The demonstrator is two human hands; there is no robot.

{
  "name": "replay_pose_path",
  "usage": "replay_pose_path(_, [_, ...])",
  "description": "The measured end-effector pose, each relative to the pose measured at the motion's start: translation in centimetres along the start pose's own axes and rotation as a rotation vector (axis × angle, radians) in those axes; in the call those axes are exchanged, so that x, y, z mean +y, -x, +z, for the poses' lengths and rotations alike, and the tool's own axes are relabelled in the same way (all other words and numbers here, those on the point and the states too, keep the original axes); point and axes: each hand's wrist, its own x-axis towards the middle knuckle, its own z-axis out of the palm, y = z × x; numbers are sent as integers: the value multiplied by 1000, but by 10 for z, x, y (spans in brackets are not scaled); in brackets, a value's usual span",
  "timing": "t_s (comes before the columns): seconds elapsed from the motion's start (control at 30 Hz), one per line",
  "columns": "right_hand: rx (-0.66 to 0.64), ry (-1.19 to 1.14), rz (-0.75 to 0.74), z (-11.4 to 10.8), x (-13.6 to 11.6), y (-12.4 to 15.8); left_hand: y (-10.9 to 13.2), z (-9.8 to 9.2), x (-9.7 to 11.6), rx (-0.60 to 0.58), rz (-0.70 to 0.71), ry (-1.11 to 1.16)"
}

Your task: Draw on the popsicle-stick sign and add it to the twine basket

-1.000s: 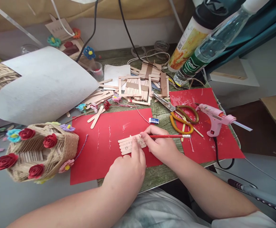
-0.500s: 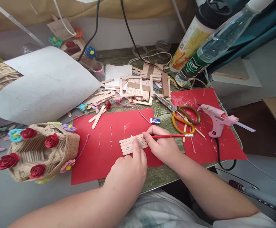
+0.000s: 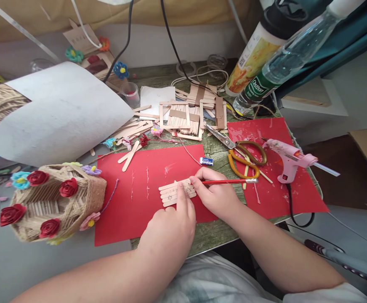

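Note:
A small panel of craft sticks lies on a red sheet, with star-like drawings on its face. Pressed onto the panel is the outstretched index finger of my left hand, its other fingers curled in and partly hidden. My right hand pinches a red pencil near its tip, at the panel's upper right edge. The pencil's silver end points right, and its tip is hidden by my fingers. A small eraser lies just above my right hand. Two crossed craft sticks rest at the sheet's top left.
Left stands a twine-wrapped basket with red roses. Scissors and a pink glue gun lie to the right. Behind are bundled craft sticks, stick frames, a plastic bottle and a tumbler. Black cables hang down.

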Motion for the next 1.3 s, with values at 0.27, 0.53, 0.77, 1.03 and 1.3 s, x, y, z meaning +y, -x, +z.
replay_pose_path(0.27, [-12, -24, 9, 0, 2, 0, -1, -3, 0, -44, -6, 16])
replay_pose_path(0.53, [-13, -46, 13, 0, -1, 0, -1, -1, 1, -13, -11, 6])
replay_pose_path(0.77, [11, -189, 99, 1, 6, 2, -2, -2, 0, -29, -16, 18])
replay_pose_path(1.03, [2, -363, 110, -8, 1, 9, -1, -2, -1, -31, -21, -6])
replay_pose_path(1.3, [25, -287, 151, -3, -1, 32, 0, -1, -1, -22, -16, -38])
